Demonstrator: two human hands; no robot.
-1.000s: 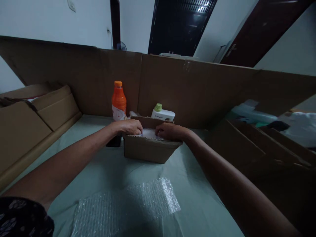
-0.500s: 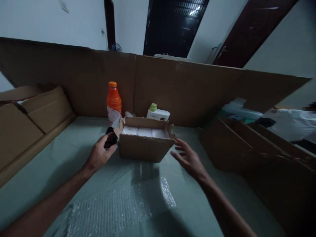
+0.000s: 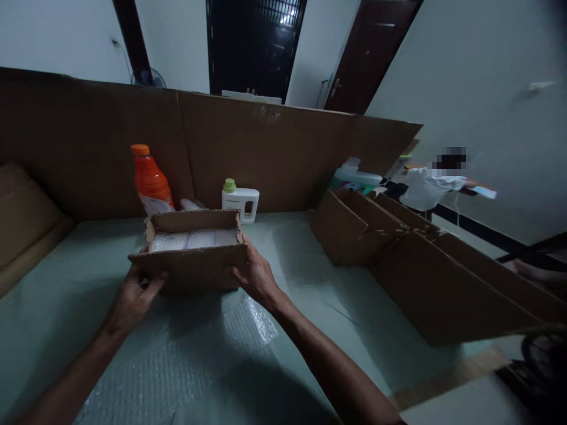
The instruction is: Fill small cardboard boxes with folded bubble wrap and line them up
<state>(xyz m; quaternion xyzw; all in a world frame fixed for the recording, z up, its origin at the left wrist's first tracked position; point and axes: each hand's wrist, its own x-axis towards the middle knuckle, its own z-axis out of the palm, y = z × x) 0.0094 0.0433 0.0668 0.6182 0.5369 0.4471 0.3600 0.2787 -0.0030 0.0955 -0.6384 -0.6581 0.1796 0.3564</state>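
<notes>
Between my two hands is a small open cardboard box, its top flaps up. Inside it lies a layer of bubble wrap; whatever is under that is hidden. My left hand grips the box's left end, thumb on the front face and fingers partly out of sight. On the right end, my right hand is closed with its thumb at the front. Near me a loose sheet of bubble wrap lies flat on the green-grey cloth.
Behind the box stand an orange bottle and a white jug with a green cap. A tall cardboard wall runs along the back. Larger cardboard boxes line the right side. Beyond them is another person.
Both hands have closed on the ends of the cardboard box, which is now turned slightly and nearer. My view has swung right, bringing the person more into sight.
</notes>
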